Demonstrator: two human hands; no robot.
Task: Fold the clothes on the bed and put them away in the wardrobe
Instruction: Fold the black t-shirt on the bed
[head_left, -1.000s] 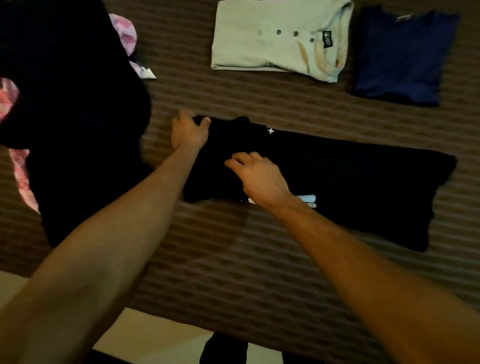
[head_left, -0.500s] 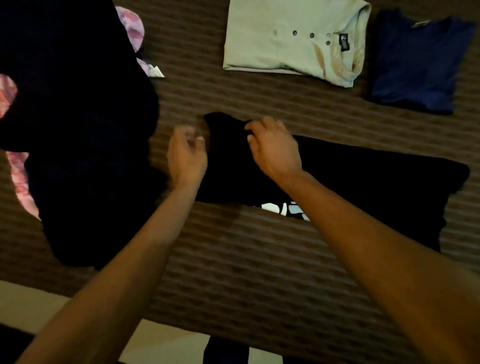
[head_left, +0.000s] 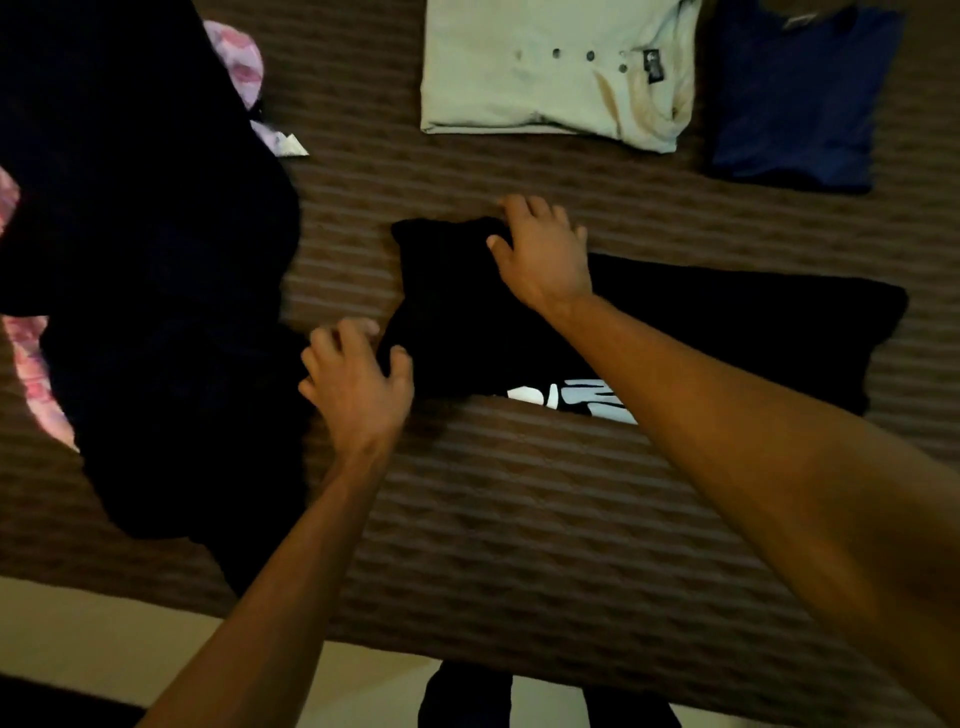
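The black T-shirt (head_left: 649, 332) lies at centre frame on the bed (head_left: 519, 519), already narrowed into a long band that runs toward the right edge of the frame. A white print shows along its lower edge, just beside my right forearm.

My right hand (head_left: 545, 254) sits on the upper left corner of the band. The fingers are curled over the top edge of the fabric and appear to grip it. My left hand (head_left: 358, 379) is at the lower left corner. The thumb touches the cloth, and the fingers are bent and spread over that edge. I cannot tell whether they have closed on the fabric or only rest against it.

I judge the step in hand to be the crosswise fold, carrying the left end over toward the right.

Hazards from here:
- Uneven lift. If the left hand has no real hold, only the upper corner rises and the fold goes skew.
- Layer slip. The band is several layers of soft cloth, so a grip on the top layer alone would let the tucked sides fall open.
- Crowding. A dark heap of unfolded clothes (head_left: 145, 260) lies at left, near the left hand, with a pink garment (head_left: 236, 62) showing at its edges. A wide sweep could drag it in.

At the top of the frame a folded pale shirt (head_left: 545, 78) and a folded blue shirt (head_left: 795, 98) lie side by side, well apart from the work. No wardrobe is in view.
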